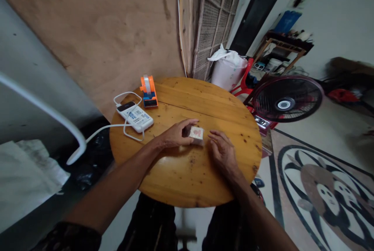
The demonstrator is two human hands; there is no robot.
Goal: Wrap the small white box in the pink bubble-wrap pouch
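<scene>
A small white box (197,133) with red print on its top sits near the middle of the round wooden table. My left hand (177,134) reaches in from the left and grips the box's left side, thumb at the near edge and index finger at the far edge. Just right of the box, apart from it, my right hand (223,149) rests by the tabletop with nothing in it. Its fingers are loosely bent and apart, pointing toward the box.
An orange and blue tape dispenser (149,91) stands at the table's far left. Nearer lies a white power bank (136,116) with a looped white cable. Past the right edge is a fan (288,99); behind the round table (181,181) stands a white sack (228,69).
</scene>
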